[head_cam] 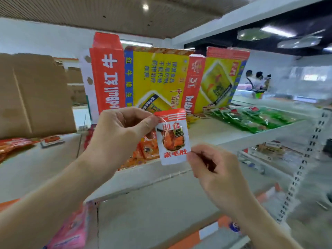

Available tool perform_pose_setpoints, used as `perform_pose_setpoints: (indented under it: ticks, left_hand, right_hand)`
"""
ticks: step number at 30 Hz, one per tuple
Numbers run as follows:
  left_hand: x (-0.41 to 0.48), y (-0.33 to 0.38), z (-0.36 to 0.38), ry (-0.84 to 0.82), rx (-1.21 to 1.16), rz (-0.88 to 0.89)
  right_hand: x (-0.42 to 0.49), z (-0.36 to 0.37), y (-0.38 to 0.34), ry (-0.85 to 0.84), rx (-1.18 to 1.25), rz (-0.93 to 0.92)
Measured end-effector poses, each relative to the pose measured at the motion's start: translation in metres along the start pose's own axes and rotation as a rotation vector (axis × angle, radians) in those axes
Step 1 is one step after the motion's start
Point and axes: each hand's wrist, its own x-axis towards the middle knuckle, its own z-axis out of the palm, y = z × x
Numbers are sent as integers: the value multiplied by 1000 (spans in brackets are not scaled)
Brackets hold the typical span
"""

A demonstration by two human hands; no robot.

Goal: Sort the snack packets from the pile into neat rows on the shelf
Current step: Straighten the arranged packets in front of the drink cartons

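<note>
Two hands on one small white-and-red snack packet (172, 136), held upright in front of the white shelf (212, 135). Left hand (118, 133) pinching the packet's top left corner between thumb and forefinger, remaining fingers curled in toward the palm. Right hand (213, 169) pinching the bottom right corner, fingers likewise curled. Packet clear of the shelf surface, printed face toward the camera, red band along the top, picture of orange food in the middle, red characters below.

Behind and below the packet, a loose heap of orange packets (143, 151) lying on the shelf near its front edge. Further right on the same shelf, green packets (251, 121) laid in overlapping rows, well apart from the held one. At the back, tall red-and-yellow cartons (161, 76) standing upright side by side. On the left, a brown cardboard box (36, 94), with more red-orange packets (14, 144) beside it on the neighbouring shelf section. Lower down on the left, a pink packet (71, 230) at the edge of view, blurred. On the lower shelf to the right, some packaged goods (269, 150), too blurred to identify. Perforated white upright (303, 166) at the right edge of the shelving.
</note>
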Motion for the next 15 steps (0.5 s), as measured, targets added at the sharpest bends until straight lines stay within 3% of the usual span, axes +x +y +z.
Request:
perform_pose_setpoints:
  ticks: [8,15]
  left_hand:
    - [0,10,133,-126,29,41]
    - [5,11,204,-158,37,38]
  right_hand:
    - [-28,-116,55,119,-136,103]
    - [-31,-177,83,168,-199,109]
